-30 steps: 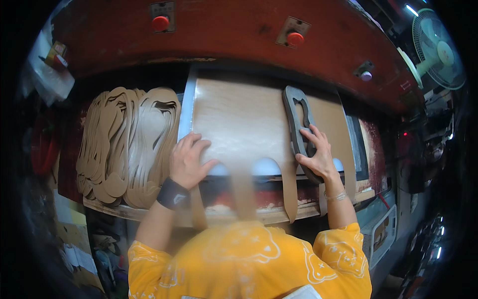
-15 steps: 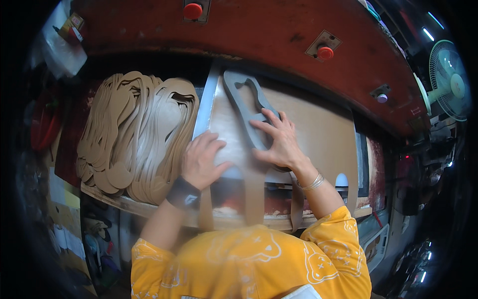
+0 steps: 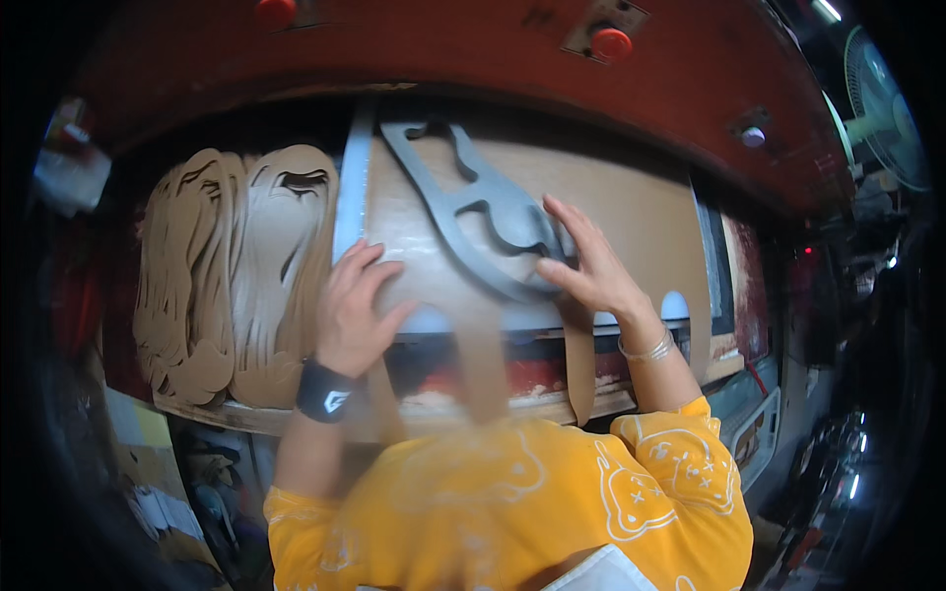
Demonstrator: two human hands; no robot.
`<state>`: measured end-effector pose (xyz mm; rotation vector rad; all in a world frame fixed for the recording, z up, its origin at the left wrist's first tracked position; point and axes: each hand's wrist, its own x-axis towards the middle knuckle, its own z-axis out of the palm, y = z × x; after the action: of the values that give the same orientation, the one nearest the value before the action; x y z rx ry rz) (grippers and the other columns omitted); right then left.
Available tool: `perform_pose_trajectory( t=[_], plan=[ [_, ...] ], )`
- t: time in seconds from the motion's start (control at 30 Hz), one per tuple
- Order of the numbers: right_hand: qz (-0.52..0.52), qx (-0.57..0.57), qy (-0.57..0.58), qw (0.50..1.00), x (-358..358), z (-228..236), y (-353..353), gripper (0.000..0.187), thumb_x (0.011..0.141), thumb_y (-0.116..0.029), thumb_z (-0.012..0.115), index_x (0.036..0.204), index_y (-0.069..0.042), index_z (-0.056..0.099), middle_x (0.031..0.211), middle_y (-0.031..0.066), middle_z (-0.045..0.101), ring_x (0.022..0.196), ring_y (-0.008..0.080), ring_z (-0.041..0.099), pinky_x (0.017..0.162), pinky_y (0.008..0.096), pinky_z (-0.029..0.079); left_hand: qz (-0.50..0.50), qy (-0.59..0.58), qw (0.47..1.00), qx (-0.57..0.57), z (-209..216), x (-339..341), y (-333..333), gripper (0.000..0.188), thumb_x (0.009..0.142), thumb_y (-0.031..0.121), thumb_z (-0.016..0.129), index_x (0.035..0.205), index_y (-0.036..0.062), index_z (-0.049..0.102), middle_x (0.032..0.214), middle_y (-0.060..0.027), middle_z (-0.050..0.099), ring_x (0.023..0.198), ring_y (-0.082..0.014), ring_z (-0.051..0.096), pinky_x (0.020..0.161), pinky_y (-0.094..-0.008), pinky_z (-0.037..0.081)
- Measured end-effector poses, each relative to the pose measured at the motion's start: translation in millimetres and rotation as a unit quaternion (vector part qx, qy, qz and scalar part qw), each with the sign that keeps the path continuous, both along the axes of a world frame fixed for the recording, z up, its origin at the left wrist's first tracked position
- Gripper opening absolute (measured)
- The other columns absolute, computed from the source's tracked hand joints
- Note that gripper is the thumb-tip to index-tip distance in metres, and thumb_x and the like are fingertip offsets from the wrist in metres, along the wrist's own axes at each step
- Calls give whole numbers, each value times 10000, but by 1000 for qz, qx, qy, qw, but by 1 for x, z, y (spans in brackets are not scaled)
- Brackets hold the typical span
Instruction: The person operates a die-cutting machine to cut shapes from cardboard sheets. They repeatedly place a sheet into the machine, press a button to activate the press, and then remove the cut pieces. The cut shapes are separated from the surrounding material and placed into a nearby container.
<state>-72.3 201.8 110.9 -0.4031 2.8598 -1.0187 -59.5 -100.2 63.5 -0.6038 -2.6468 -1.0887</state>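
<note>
A grey metal cutting die (image 3: 443, 217) with shaped openings lies slantwise on a tan sheet (image 3: 631, 217). My right hand (image 3: 596, 271) grips the die's near right end, thumb on one side and fingers on the other. A thin bracelet circles that wrist. My left hand (image 3: 357, 305) rests with fingers apart at the near left of the sheet, by a pale strip (image 3: 355, 187) along its edge, and holds nothing. A dark band is around the left wrist. Tan strips (image 3: 579, 369) hang from the sheet's near edge toward me.
Left of the sheet stand thick stacks of tan insole-shaped pieces (image 3: 286, 227). A red machine beam (image 3: 443, 59) with red push buttons (image 3: 611, 44) spans the far side. A fan (image 3: 882, 108) stands at the far right, and a crate (image 3: 759, 438) sits low at the right.
The cutting die has turned, its near end swinging right with my right hand, and more of it shows. My left hand stays spread near the sheet's left edge. The whole view has shifted.
</note>
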Motion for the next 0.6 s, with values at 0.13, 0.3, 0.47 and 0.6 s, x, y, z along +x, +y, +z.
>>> perform_pose_trajectory(
  t=[0.13,0.3,0.47,0.6],
  plan=[
    [-12,78,89,993,38,-24,11,916,621,-294,801,1365,-7,352,1321,229,428,1275,378,354,1092,473,197,29,-20,997,68,5,22,-4,323,716,43,703,1028,23,624,1140,-163,563,1128,-346,520,930,-388,431],
    [-4,40,141,989,39,-44,20,828,700,-235,745,1385,-13,338,1337,211,445,1262,362,390,1085,454,237,41,-89,979,181,14,89,3,273,697,-12,679,966,9,636,1000,-148,597,916,-298,595,787,-356,488],
    [-31,27,206,978,37,-50,14,768,722,-177,713,1377,-8,350,1365,216,413,1292,364,361,1090,430,258,-45,-52,993,98,-2,134,27,225,715,2,660,938,21,634,920,-129,600,843,-287,585,739,-353,469],
    [-108,-100,409,901,42,-32,31,686,726,-183,705,1327,-25,413,1385,183,381,1334,363,297,1099,453,238,-22,12,999,39,-23,135,37,214,713,39,678,923,28,637,892,-137,615,843,-315,589,733,-375,469]
  ],
)
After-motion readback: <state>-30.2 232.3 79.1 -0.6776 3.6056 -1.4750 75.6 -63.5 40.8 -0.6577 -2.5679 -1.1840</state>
